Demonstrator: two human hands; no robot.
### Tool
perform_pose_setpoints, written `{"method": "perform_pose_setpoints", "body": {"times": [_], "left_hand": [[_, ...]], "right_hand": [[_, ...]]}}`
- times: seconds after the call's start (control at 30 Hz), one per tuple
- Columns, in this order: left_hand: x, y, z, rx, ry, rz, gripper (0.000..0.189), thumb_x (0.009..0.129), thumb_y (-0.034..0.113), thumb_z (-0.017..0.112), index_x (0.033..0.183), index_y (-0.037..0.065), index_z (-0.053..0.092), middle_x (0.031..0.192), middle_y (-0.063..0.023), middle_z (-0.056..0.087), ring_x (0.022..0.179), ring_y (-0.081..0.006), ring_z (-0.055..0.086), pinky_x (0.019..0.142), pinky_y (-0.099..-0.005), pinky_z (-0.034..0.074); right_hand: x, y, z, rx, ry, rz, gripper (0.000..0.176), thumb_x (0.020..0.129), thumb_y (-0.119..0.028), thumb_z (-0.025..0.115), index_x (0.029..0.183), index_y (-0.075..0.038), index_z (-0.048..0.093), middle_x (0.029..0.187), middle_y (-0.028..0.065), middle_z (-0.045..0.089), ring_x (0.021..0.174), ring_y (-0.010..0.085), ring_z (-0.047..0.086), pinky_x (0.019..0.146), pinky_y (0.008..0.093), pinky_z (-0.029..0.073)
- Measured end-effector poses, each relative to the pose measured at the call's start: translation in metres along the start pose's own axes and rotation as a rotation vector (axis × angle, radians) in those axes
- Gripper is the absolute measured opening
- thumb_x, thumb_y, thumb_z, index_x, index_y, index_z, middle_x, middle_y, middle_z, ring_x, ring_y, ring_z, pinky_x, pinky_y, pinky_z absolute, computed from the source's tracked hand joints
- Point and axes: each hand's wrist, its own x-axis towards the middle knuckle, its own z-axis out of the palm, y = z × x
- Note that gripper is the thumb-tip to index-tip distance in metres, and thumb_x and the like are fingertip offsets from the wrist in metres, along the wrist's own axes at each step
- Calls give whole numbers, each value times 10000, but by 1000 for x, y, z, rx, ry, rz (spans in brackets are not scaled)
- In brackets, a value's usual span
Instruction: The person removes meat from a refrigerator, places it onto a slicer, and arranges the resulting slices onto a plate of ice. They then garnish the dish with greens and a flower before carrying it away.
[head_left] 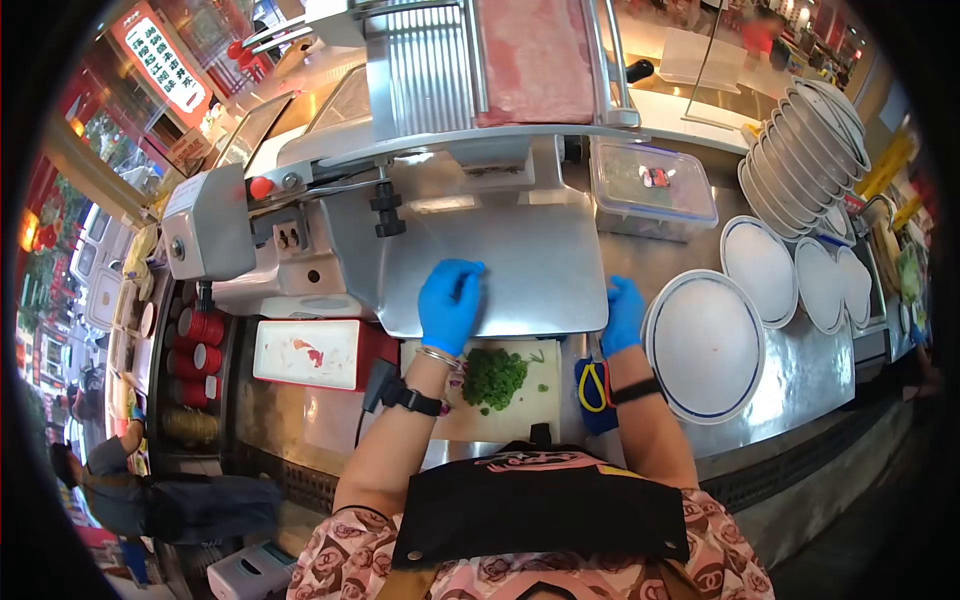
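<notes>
My left hand (450, 303), in a blue glove, is over the slicer's smooth metal tray (535, 285). Its fingers are curled together, and no object shows in them. My right hand (623, 316), also gloved in blue, is at the tray's right edge with fingers curled; whether it grips anything I cannot tell. Chopped green herbs (496, 380) lie on a pale cutting board (540, 415) between my forearms. Above the tray, the meat slicer (420, 85) carries a broad slab of pink meat (535, 60).
Right of my right hand lie white plates with dark rims (705, 345), and a tall plate stack (805, 155) leans behind. A lidded clear container (653, 185) sits near the slicer. Left are a red-and-white box (315, 352) and a person (150, 490). Yellow-handled scissors (595, 390) lie by my right wrist.
</notes>
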Motion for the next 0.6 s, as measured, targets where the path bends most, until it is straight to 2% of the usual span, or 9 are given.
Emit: {"method": "perform_pose_setpoints", "body": {"times": [0.03,0.07,0.13,0.23,0.27,0.33,0.43,0.57,0.6], "left_hand": [[3,-7,-1,-2,6,2,93,838,110,598,894,47,638,878,-66,638,814,-214,606,732,-299,474],[8,-15,-2,-305,61,-173,113,860,125,593,928,45,635,907,-60,644,833,-185,602,748,-285,472],[20,-23,-8,-697,152,-434,190,897,186,590,1016,41,621,972,-55,649,851,-154,594,792,-297,472],[49,-33,-16,-960,186,-567,247,913,245,565,1053,45,610,1053,-84,640,926,-182,593,849,-301,461],[56,-35,-18,-963,182,-564,247,913,245,565,1053,45,610,1053,-84,640,926,-182,593,849,-301,461],[70,-41,-19,-1172,244,-615,339,950,239,474,1189,8,537,1206,-153,564,1082,-252,535,940,-361,430],[88,-51,-20,-1361,254,-660,387,971,279,410,1257,30,483,1296,-161,499,1181,-292,477,1009,-404,380],[109,-83,-17,-1618,305,-752,423,983,328,357,1299,60,446,1367,-148,437,1249,-291,424,1044,-446,337],[113,-130,-11,-2040,200,-772,387,974,301,403,1279,73,475,1305,-131,490,1211,-277,456,1042,-453,337]], "right_hand": [[-9,-5,-10,34,40,-144,229,883,-227,544,946,-15,606,734,45,571,620,117,521,555,244,417],[-32,-17,-4,35,36,-147,229,883,-227,544,946,-15,606,734,45,571,620,117,521,555,244,417],[-92,-43,23,-117,-266,-593,189,909,-179,524,914,-11,610,678,9,525,580,87,461,528,211,373],[-115,-43,40,-395,-544,-508,168,934,-121,488,924,-4,607,658,14,538,590,74,480,556,210,387],[-114,-40,41,-394,-542,-512,168,934,-121,488,924,-4,607,658,14,538,590,74,480,556,210,387],[-108,-35,44,-834,-549,-814,135,902,-155,560,914,-42,633,641,49,575,564,122,532,547,257,435],[-108,-40,44,-726,-587,-642,129,906,-76,537,873,10,627,651,17,552,586,70,507,559,224,423],[-109,-40,43,-740,-580,-628,125,905,-74,538,886,13,626,651,15,554,593,67,510,564,218,424],[-109,-40,44,-740,-580,-628,126,905,-75,538,885,14,626,652,15,554,593,66,511,566,216,425]]}}
